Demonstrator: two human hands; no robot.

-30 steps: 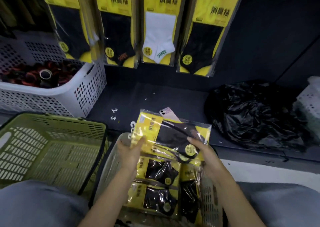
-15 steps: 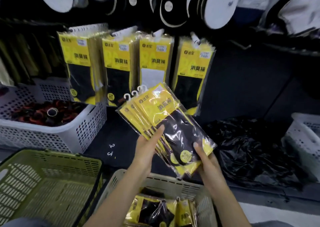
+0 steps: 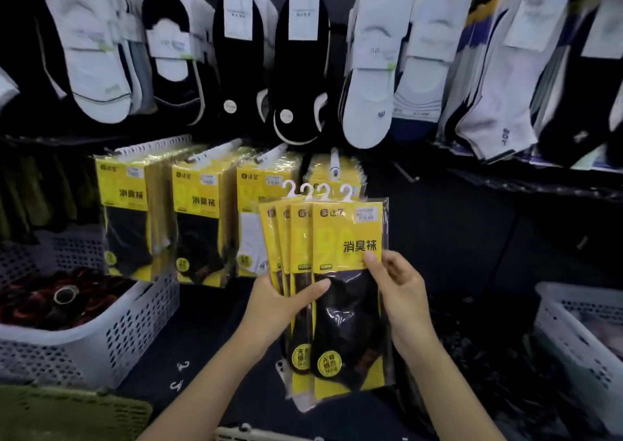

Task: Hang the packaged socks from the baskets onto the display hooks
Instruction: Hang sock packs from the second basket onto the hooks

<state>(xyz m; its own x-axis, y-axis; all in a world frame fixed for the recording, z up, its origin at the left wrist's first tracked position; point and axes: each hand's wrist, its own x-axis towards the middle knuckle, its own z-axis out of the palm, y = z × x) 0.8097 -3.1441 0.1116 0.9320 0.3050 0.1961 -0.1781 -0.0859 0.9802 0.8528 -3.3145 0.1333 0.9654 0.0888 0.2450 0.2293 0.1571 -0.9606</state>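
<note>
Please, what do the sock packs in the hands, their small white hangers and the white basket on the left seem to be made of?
Sock packs: clear glossy plastic film over yellow printed card, judging by glare and wrinkles.
Hangers: white moulded plastic, probably.
White basket: matte rigid plastic, its wall perforated.

held packs before hung packs | left basket below-left | right basket far right | hung socks above
</note>
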